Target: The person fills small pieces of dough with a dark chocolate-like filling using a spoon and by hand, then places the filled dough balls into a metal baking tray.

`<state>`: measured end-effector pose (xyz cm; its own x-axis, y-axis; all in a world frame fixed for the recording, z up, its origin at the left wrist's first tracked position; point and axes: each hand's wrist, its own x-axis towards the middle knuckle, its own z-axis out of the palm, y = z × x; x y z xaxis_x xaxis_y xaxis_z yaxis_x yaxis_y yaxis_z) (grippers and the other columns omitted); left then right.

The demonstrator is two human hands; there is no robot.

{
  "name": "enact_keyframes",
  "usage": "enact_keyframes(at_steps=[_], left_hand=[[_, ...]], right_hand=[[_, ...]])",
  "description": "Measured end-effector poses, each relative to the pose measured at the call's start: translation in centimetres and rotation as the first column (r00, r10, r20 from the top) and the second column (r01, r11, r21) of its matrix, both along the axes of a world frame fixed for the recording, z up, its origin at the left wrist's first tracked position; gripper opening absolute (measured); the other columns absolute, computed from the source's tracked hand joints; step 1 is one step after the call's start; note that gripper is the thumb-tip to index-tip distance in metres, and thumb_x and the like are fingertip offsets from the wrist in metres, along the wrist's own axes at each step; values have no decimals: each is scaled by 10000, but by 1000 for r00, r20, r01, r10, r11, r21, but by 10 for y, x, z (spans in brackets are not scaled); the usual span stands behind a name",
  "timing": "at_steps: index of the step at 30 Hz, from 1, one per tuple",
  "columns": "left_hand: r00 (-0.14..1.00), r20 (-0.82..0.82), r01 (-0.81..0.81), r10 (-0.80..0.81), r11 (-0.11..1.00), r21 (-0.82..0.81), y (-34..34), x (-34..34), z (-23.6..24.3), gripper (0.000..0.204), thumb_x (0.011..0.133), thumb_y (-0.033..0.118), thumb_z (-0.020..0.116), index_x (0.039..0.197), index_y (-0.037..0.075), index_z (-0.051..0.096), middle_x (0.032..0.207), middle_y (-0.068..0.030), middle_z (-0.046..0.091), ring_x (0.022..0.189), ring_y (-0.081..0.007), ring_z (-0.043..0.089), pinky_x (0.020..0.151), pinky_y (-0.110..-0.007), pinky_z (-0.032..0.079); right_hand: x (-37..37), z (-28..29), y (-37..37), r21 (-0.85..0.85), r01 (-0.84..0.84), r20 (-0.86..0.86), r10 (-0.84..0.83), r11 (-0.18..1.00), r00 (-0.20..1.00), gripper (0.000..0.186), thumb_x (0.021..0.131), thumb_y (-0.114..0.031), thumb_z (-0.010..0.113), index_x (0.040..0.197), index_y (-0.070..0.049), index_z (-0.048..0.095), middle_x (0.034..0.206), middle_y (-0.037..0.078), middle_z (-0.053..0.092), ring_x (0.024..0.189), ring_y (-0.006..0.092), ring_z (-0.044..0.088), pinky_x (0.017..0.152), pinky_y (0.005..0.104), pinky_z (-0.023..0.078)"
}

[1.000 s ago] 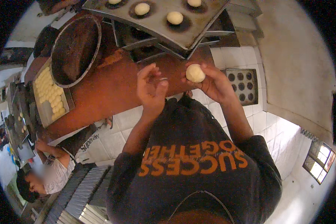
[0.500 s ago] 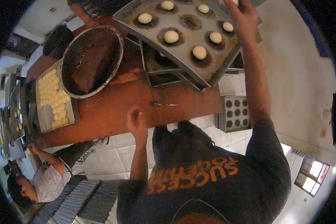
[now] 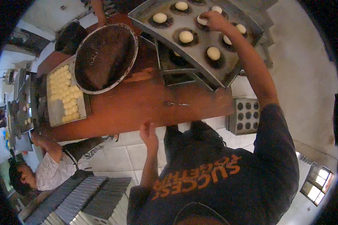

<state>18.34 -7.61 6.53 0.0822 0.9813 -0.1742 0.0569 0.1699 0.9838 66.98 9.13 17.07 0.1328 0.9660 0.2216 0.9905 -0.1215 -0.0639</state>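
The right hand point(image 3: 216, 20) has just swung in from the tray's point(image 3: 229, 69) right side — and the middle dark spot, bare half a second ago, now has a dough ball point(image 3: 202, 20) at it. Fingers curl over the ball; whether they grip, I can't tell. The left hand point(image 3: 149, 134) hangs empty, loosely open, beside the worktop point(image 3: 131, 105).

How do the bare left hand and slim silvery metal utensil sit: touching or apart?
Apart: the head view shows brown tabletop between the left hand and utensil.
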Motion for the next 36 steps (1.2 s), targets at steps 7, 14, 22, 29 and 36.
enact_keyframes(at_steps=[7, 14, 22, 29, 36], left_hand=[[931, 108, 344, -348, 938, 50, -34, 63, 14, 183, 838, 72, 534, 1000, -12, 523, 948, -75, 553, 885, -140, 516, 791, -266, 415], [582, 110, 813, -805, 578, -71, -107, 191, 13, 214, 829, 24, 514, 1039, -10, 497, 934, -81, 556, 875, -169, 532, 829, -302, 416], [48, -170, 845, -984, 130, -518, -200, 395, 9, 280, 834, 64, 502, 1103, -12, 489, 971, -103, 560, 893, -188, 533, 831, -318, 418], [177, -352, 624, -919, 382, -681, -233, 297, -161, 259, 832, 140, 549, 1048, -2, 534, 977, -118, 569, 874, -216, 546, 711, -298, 457], [122, -456, 303, -882, 470, -829, -261, 418, -200, 269, 834, 172, 540, 1054, 17, 532, 950, -106, 577, 854, -200, 554, 694, -297, 456]], right_hand=[[-4, 48, -190, 547, 327, -226, -240, 771, 944, 208, 799, -106, 510, 990, -99, 592, 890, 111, 629, 778, 264, 617, 681, 351, 479], [124, -72, -505, 245, 859, -503, -699, 449, 509, 202, 794, -186, 514, 933, -57, 586, 849, 187, 603, 755, 356, 584, 675, 422, 468], [129, -409, -743, -573, 737, -346, -921, 358, 178, 191, 706, -153, 496, 778, -6, 593, 737, 229, 591, 747, 376, 591, 674, 467, 462], [276, -595, -823, -820, 572, -220, -938, 29, -268, 394, 721, -175, 499, 1080, -14, 494, 1079, 211, 516, 974, 365, 516, 777, 459, 448], [436, -652, -940, -610, 779, 26, -987, -141, -158, 352, 745, -151, 519, 1074, -28, 500, 1028, 190, 546, 943, 351, 532, 767, 434, 460]])
